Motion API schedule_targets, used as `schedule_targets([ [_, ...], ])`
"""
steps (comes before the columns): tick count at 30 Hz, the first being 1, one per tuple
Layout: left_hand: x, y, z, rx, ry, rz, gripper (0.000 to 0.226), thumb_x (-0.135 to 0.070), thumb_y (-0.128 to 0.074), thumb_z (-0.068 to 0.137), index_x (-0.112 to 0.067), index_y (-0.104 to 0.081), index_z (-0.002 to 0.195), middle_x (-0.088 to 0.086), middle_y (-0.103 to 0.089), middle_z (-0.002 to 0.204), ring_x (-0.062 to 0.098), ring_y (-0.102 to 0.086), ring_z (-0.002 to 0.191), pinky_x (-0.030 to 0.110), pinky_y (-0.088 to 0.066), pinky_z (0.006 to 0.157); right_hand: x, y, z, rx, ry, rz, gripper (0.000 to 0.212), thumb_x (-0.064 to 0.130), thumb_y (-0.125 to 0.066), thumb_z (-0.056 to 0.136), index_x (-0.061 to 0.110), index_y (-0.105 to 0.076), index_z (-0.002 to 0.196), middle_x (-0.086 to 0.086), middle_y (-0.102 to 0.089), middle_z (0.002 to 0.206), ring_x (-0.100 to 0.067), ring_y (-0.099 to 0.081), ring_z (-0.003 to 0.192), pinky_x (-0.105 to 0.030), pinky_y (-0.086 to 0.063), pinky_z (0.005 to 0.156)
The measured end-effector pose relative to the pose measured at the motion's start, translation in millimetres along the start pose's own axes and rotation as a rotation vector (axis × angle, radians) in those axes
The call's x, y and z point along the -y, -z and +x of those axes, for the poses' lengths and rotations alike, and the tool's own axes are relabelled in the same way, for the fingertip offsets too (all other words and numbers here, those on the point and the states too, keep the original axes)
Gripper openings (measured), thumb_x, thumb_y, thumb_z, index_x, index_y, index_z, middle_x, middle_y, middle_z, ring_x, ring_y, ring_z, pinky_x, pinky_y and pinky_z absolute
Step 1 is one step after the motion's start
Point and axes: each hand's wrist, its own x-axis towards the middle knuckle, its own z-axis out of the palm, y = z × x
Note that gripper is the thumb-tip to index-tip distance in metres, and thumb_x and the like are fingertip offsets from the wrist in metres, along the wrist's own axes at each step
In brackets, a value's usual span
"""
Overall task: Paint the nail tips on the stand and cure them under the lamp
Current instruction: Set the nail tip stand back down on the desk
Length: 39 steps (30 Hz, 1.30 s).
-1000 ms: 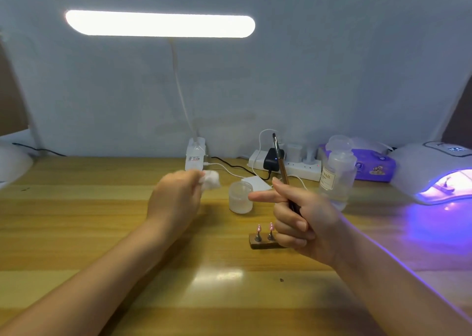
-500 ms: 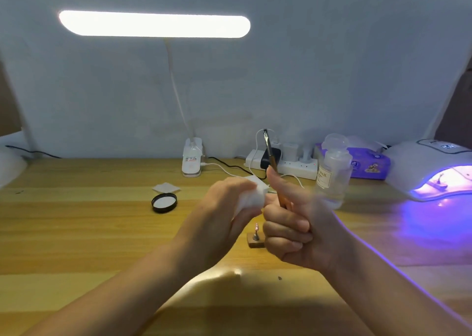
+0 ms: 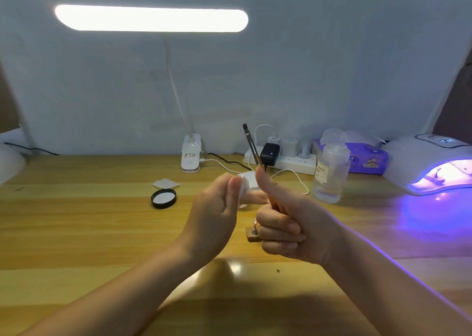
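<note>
Over the middle of the counter (image 3: 76, 220), the right hand (image 3: 288, 223) is curled round a nail brush (image 3: 251, 144), thumb up along the handle, the brush end pointing up toward twelve o'clock. The left hand (image 3: 214, 213) pinches a white cotton pad (image 3: 246, 183) against the right forefinger, apparently wiping it. Just below the hands, the small wooden stand (image 3: 251, 236) sits on the counter with one pink nail tip (image 3: 255, 220) showing; the rest is hidden behind the right fist. At two o'clock the curing lamp (image 3: 431, 167) glows violet. The stand looks light and easy to tip, the tips small and probably wet, so I would take it by the ends of the wooden base and slide it level.
</note>
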Motion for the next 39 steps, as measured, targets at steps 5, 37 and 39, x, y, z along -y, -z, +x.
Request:
schedule_targets([
  [5,-9.8,-2.0,13.3,0.048,0.754,-0.414,0.036,-0.036,-0.038,0.104,-0.015,-0.056,0.082,-0.012,-0.039,0.041,0.005,-0.033,0.036,0.022,-0.028,0.036,-2.1,0.0,2.2,-0.151,0.067,-0.328,0.084,0.063,-0.067,0.067,0.003,-0.054,0.125,0.003,-0.03,0.042,-0.006,-0.024,0.035,-0.02,-0.022,0.039],
  [37,-32.5,4.1,9.4,0.558,0.995,-0.665,0.04,-0.034,-0.041,0.101,-0.01,-0.06,0.075,-0.008,-0.036,0.044,0.003,-0.03,0.033,0.014,-0.024,0.032,-3.1,5.3,0.5,-0.824,0.625,-1.304,0.084,0.036,-0.088,0.057,0.017,-0.054,0.132,0.016,-0.059,0.073,0.011,-0.057,0.057,-0.005,-0.039,0.047],
  [39,-31.9,-1.1,9.2,0.43,0.798,-0.403,0.037,-0.038,-0.038,0.103,-0.015,-0.057,0.082,-0.011,-0.046,0.044,0.001,-0.037,0.034,0.015,-0.03,0.035,-3.0,7.3,4.6,-0.841,0.562,-1.221,0.08,0.032,-0.088,0.058,0.017,-0.055,0.13,0.018,-0.055,0.065,0.014,-0.053,0.05,-0.006,-0.037,0.04],
])
